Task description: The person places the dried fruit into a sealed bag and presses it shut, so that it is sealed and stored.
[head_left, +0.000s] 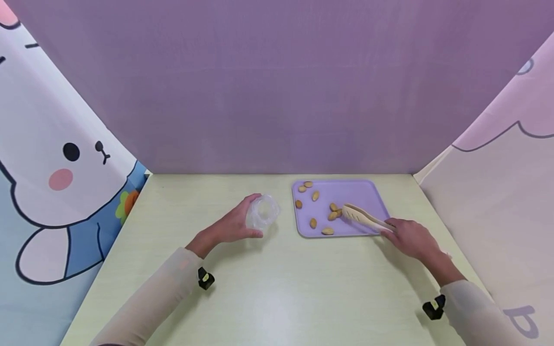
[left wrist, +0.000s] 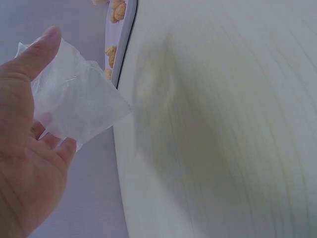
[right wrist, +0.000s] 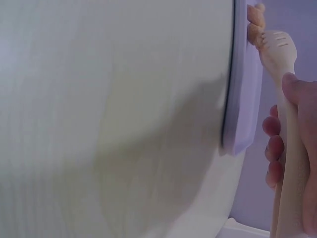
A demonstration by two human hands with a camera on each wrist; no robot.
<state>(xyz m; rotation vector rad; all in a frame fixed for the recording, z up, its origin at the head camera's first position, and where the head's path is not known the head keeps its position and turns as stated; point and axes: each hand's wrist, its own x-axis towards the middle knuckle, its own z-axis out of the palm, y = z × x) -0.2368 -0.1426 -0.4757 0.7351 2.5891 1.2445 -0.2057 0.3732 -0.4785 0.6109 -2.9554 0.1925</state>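
Observation:
My left hand (head_left: 233, 224) holds up a clear plastic bag (head_left: 256, 222) left of the tray, its mouth spread open. Thumb and fingers grip the bag (left wrist: 81, 101) from opposite sides in the left wrist view. In my right hand (head_left: 413, 238) is a pair of beige tongs (head_left: 368, 220) with slotted tips, reaching over the lilac tray (head_left: 361, 190). The tips are at a small cluster of tan nuts (head_left: 332, 216) near the tray's middle. In the right wrist view the tongs' head (right wrist: 278, 52) meets a nut (right wrist: 255, 34); whether it is pinched cannot be told.
Several more nuts (head_left: 315, 195) lie scattered over the left half of the tray. The tray rests on a pale wooden table (head_left: 268, 288) near its back edge. A purple wall (head_left: 277, 96) rises behind, with printed cloths (head_left: 78, 192) at both sides.

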